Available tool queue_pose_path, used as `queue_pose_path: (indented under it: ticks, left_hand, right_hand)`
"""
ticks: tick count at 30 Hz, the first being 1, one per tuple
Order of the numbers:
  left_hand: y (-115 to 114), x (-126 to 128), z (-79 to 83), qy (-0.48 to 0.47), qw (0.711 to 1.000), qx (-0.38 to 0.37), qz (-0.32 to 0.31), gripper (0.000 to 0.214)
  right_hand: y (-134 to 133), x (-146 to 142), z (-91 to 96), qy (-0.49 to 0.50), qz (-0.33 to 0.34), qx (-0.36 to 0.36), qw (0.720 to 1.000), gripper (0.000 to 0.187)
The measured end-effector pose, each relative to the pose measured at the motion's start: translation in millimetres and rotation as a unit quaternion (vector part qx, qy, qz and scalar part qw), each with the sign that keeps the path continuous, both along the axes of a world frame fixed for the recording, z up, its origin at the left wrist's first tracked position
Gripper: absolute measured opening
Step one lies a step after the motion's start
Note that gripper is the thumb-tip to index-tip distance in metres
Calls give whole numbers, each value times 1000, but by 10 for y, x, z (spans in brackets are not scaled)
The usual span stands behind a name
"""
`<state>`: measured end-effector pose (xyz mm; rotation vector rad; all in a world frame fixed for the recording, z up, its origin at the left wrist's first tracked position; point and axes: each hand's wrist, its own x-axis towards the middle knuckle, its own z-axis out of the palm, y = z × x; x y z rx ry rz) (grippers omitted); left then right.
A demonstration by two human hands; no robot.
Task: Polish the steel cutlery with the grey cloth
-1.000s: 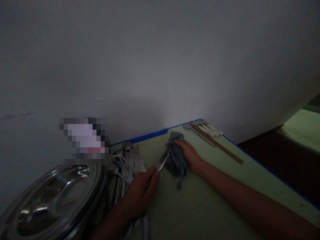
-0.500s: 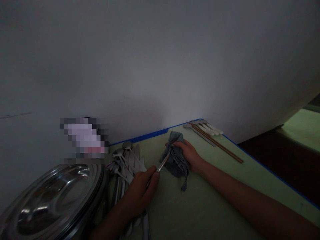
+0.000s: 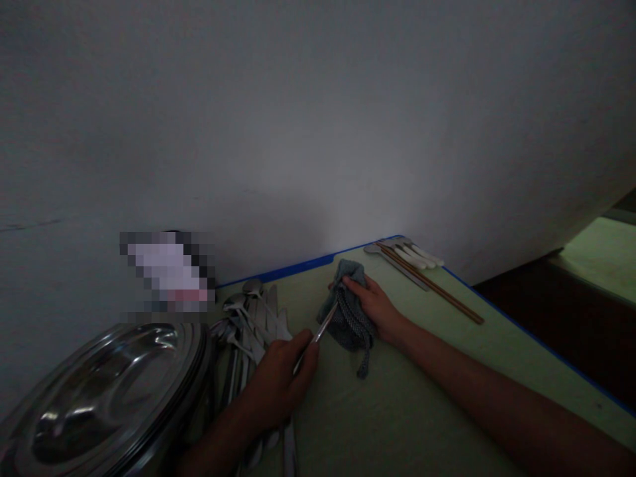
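Head view: the left hand point(image 3: 281, 379) has its fingers closed round a metal utensil point(image 3: 325, 324), which meets the cloth point(image 3: 350, 324) clasped by the right hand point(image 3: 380, 308), seemingly just above the surface point(image 3: 397, 404).

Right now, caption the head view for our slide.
Left hand holds a metal utensil, its far end against the gray cloth in the right hand.

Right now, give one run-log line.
left hand: metal utensil | right hand: grey cloth, at utensil's far end | nearby: cutlery pile, chopsticks
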<state>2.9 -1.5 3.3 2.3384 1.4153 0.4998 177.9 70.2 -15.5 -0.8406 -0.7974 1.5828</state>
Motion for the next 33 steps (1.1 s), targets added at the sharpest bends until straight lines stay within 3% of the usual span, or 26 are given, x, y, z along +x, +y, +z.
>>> queue_pose_path:
  ticks: [7,19,26,33]
  left_hand:
    - [2,-4,13,-10,1000,3,2,29]
    - [8,5,13,7,1000,-7,2,31]
    - [8,-13,0,7,1000,-11,9,31]
    - [1,-11,15,4,1000,-2,6,31]
  right_hand:
    - [-7,18,18,-7,5,-4,1000,16]
    - [4,12,-7,-18,-1,5,1000,18]
    - [1,23,-28,-51,9,34,998,22]
    - [31,32,-107,-146,-27,98,984,22]
